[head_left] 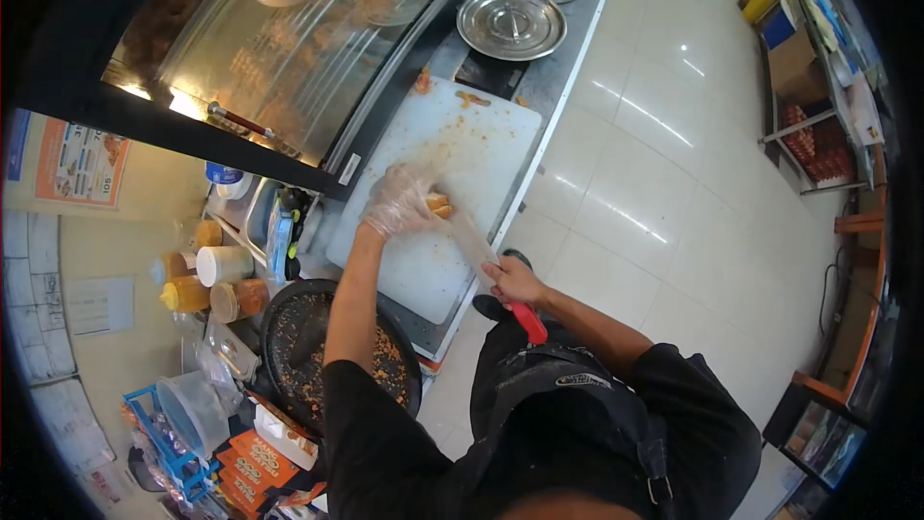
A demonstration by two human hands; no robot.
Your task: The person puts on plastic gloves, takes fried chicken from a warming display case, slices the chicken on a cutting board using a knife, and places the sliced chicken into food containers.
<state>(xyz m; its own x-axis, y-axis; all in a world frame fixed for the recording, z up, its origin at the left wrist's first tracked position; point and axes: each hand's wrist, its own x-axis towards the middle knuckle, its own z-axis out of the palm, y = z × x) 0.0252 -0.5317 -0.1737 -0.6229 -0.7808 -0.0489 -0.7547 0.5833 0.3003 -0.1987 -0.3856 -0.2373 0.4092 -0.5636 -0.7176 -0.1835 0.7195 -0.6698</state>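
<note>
My left hand [402,200], in a clear plastic glove, holds a piece of bread [439,204] down on the white cutting board [481,140]. Its fingers are bent around the bread, partly hiding it. Bare of any glove, my right hand [515,282] is wrapped round the red handle of a knife [474,243]. The wide blade points toward the bread, its tip close beside it. Crumbs and small orange bits lie on the board.
A glass display case [289,48] borders the board's far left. A lidded steel pot lid [511,23] lies beyond the board. A black round pan [318,327] with crumbs, several jars [224,265] and a blue basket [159,424] stand at left.
</note>
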